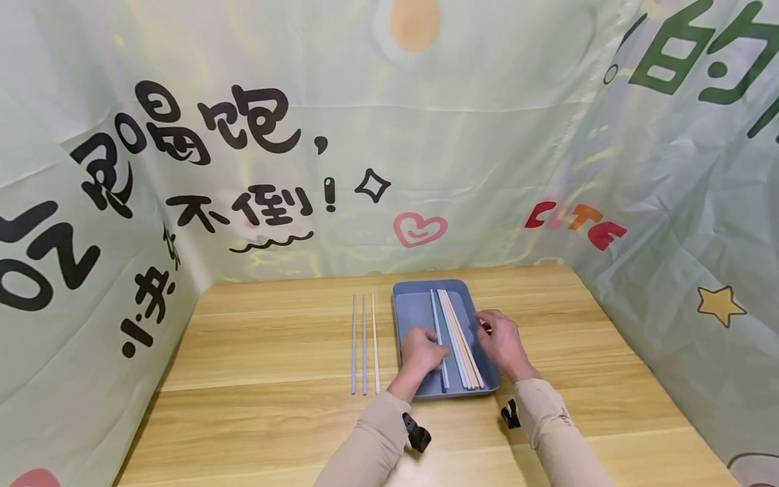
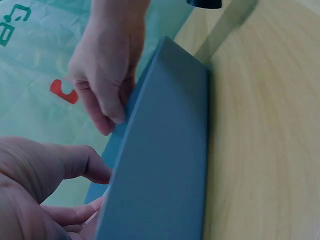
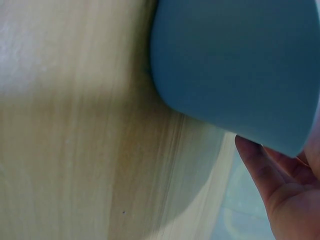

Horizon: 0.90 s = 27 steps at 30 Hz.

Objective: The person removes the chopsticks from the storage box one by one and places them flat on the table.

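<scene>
On the wooden table point(image 1: 255, 433), the left hand point(image 1: 421, 350) bent over a pale blue chopstick point(image 1: 435, 311) inside the tray point(image 1: 415, 304); the right hand point(image 1: 502, 343) curled at its rim. The work looked partway: a bundle point(image 1: 460, 341) lay inside, three chopsticks point(image 1: 364, 345) outside. Tray walls hid fingertips; neither grip could be told.

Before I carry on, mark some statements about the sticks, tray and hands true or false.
1. Three sticks lie on the table outside the tray. True.
2. Those three are right of the tray. False: they are left of it.
3. The left hand is over the tray. True.
4. The right hand is at the tray's left edge. False: it is at the right edge.
5. The tray is empty. False: more sticks lie in it.
</scene>
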{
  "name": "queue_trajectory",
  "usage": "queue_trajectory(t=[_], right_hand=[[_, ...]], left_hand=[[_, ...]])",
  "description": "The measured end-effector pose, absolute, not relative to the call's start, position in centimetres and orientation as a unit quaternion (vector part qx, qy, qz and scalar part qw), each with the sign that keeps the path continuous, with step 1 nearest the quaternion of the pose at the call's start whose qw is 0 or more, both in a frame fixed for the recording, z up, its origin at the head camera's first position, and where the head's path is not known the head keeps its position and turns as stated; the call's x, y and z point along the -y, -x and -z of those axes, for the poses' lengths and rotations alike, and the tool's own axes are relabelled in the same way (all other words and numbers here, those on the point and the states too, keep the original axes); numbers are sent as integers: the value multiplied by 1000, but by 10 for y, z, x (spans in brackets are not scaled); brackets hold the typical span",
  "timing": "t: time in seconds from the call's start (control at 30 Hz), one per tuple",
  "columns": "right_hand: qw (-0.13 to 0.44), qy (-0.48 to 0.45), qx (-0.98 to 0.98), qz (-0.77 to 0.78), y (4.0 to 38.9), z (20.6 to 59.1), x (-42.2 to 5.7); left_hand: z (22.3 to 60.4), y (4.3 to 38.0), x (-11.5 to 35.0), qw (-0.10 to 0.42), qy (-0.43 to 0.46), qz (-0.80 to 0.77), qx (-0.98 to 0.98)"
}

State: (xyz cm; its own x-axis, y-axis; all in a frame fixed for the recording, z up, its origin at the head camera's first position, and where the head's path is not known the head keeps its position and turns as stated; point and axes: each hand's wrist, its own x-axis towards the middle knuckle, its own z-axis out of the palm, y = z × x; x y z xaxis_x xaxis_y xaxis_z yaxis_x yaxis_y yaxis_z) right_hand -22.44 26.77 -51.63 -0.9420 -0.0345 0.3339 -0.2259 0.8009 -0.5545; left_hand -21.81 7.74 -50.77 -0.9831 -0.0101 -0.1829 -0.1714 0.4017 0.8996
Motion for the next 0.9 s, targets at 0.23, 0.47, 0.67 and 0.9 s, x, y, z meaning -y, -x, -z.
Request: queue_trajectory(t=[0.23,0.47,0.67,0.9], right_hand=[[154,-69,937,-307,224,516,-268],[197,-92,925,-312,224,517,-267],[197,-94,925,-310,224,520,-268],[165,-68,934,-310,225,519,-268]], left_hand=[[493,219,-61,102,50,-608,-786],[482,222,-39,103,53,-643,-757],[485,222,-13,93,52,-644,-758],[490,225,19,79,57,-638,-764]])
